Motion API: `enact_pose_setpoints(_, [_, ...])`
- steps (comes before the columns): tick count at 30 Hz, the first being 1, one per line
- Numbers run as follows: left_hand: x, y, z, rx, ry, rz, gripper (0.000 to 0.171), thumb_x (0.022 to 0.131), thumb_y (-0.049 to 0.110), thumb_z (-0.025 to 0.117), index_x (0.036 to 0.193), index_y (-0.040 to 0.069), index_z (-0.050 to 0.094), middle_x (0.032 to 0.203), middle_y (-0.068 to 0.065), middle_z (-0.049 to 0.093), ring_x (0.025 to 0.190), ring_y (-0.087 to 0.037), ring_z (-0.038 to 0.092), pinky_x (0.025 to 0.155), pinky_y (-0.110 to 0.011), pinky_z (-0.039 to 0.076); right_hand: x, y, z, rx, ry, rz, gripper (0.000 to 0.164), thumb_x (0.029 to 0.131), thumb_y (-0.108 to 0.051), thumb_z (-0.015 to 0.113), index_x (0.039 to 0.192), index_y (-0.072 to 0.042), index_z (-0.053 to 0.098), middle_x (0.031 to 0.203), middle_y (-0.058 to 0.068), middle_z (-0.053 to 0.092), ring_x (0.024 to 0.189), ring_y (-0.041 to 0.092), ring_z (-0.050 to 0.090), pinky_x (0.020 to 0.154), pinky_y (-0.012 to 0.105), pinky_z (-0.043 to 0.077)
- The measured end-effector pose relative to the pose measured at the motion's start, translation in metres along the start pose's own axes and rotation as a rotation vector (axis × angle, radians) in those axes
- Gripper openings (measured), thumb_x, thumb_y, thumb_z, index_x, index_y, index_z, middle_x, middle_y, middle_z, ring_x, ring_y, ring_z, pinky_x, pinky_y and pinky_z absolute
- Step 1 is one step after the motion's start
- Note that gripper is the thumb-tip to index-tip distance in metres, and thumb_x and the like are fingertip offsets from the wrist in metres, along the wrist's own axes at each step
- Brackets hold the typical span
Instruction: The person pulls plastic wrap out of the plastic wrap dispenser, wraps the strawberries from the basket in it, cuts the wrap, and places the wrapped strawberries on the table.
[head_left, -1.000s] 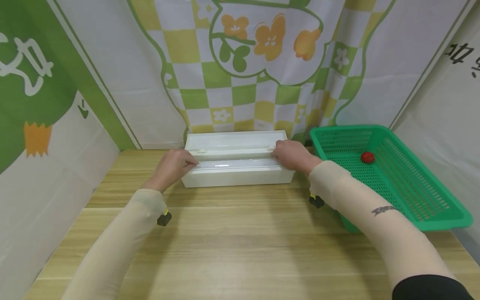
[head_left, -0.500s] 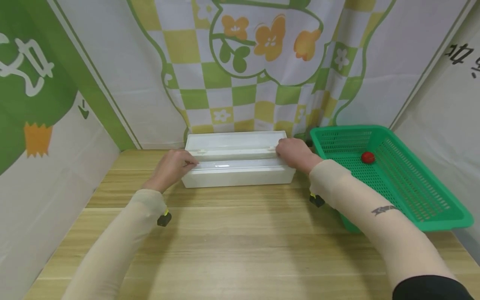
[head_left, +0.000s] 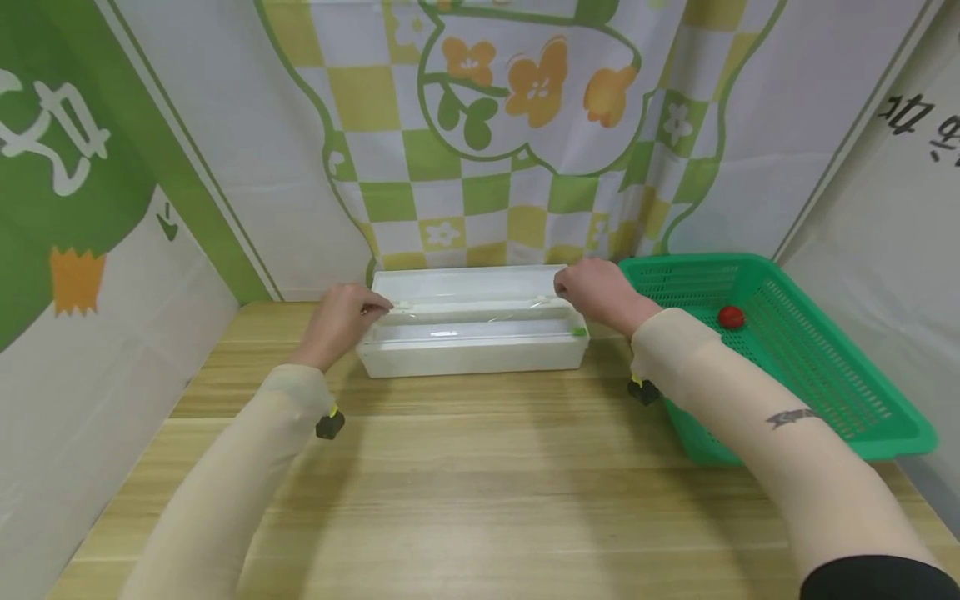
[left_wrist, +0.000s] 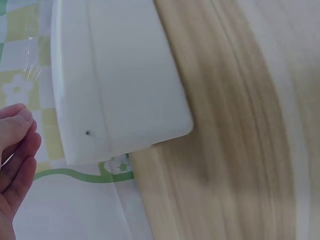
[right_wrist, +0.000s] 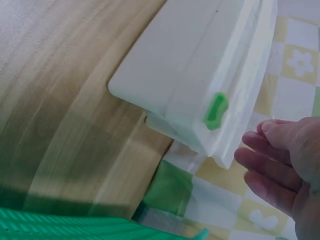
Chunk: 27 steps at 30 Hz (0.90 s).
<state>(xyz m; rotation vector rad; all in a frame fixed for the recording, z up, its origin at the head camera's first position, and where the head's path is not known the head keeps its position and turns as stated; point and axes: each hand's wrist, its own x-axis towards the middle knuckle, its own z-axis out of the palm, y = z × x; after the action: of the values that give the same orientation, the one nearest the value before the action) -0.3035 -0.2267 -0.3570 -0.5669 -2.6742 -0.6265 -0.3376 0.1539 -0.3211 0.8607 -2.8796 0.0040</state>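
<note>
Cling film (left_wrist: 32, 65) is stretching between left hand (head_left: 341, 323) and right hand (head_left: 602, 289) — both pinching its edge. Level, even lifting is probably avoiding wrinkles.

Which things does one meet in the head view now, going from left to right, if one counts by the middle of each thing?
Orange printed patch, left hand, white box, right hand, red item inside the green basket.
</note>
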Motion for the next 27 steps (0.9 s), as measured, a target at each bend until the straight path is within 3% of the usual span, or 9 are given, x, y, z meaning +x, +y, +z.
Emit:
enact_pose_setpoints(6, [0.005, 0.004, -0.011, 0.007, -0.016, -0.024, 0.014, 0.085, 0.005, 0.068, 0.096, 0.002, 0.075, 0.095, -0.018, 0.073, 0.083, -0.029, 0.068, 0.075, -0.041, 0.057, -0.001, 0.002, -0.011, 0.134, 0.035, -0.046, 0.036, 0.083, 0.007, 0.039, 0.061, -0.017, 0.022, 0.062, -0.002, 0.015, 0.06, 0.014, 0.013, 0.056, 0.026, 0.015])
enact_pose_setpoints(11, [0.012, 0.008, -0.023, 0.032, 0.002, -0.036, 0.015, 0.086, 0.008, 0.068, 0.097, 0.002, 0.075, 0.094, -0.018, 0.073, 0.082, -0.03, 0.068, 0.074, -0.042, 0.057, -0.002, 0.006, -0.022, 0.145, 0.067, -0.052, 0.037, 0.082, 0.007, 0.042, 0.062, -0.017, 0.023, 0.062, -0.001, 0.015, 0.06, 0.014, 0.013, 0.058, 0.028, 0.014])
enact_pose_setpoints(13, [0.015, 0.01, -0.029, 0.033, 0.007, -0.043, 0.016, 0.087, 0.008, 0.067, 0.099, 0.001, 0.075, 0.095, -0.019, 0.073, 0.082, -0.029, 0.068, 0.073, -0.042, 0.056, -0.002, 0.008, -0.026, 0.14, 0.075, -0.038, 0.036, 0.086, 0.004, 0.046, 0.059, -0.016, 0.034, 0.059, -0.002, 0.026, 0.059, 0.013, 0.019, 0.057, 0.028, 0.02])
enact_pose_setpoints(15, [0.018, 0.011, -0.034, 0.033, 0.007, -0.049, 0.017, 0.087, 0.007, 0.066, 0.101, 0.002, 0.074, 0.096, -0.019, 0.073, 0.08, -0.028, 0.067, 0.071, -0.041, 0.056, -0.003, 0.01, -0.031, 0.145, 0.093, -0.031, 0.031, 0.089, 0.001, 0.052, 0.061, -0.012, 0.055, 0.059, 0.0, 0.048, 0.058, 0.011, 0.036, 0.057, 0.026, 0.034])
enact_pose_setpoints(18, [0.022, 0.013, -0.043, 0.051, 0.019, -0.045, 0.016, 0.087, 0.007, 0.066, 0.101, 0.004, 0.075, 0.098, -0.018, 0.073, 0.081, -0.027, 0.068, 0.071, -0.041, 0.055, -0.003, 0.012, -0.039, 0.143, 0.134, -0.037, 0.02, 0.089, -0.003, 0.057, 0.083, -0.01, 0.075, 0.084, 0.006, 0.072, 0.071, 0.016, 0.058, 0.07, 0.033, 0.051])
enact_pose_setpoints(23, [0.028, 0.017, -0.058, 0.073, 0.061, -0.015, 0.013, 0.087, 0.008, 0.067, 0.095, 0.005, 0.076, 0.095, -0.016, 0.074, 0.083, -0.028, 0.069, 0.076, -0.043, 0.056, -0.002, 0.014, -0.055, 0.125, 0.153, -0.031, 0.019, 0.091, -0.005, 0.057, 0.082, -0.008, 0.074, 0.084, 0.009, 0.072, 0.069, 0.018, 0.054, 0.068, 0.034, 0.049])
enact_pose_setpoints(27, [0.033, 0.022, -0.069, 0.076, 0.086, 0.001, 0.013, 0.087, 0.008, 0.067, 0.095, 0.004, 0.076, 0.095, -0.016, 0.074, 0.081, -0.027, 0.069, 0.075, -0.043, 0.056, -0.001, 0.016, -0.067, 0.128, 0.131, -0.013, 0.017, 0.092, -0.007, 0.058, 0.09, -0.007, 0.075, 0.09, 0.01, 0.073, 0.074, 0.019, 0.06, 0.072, 0.035, 0.051])
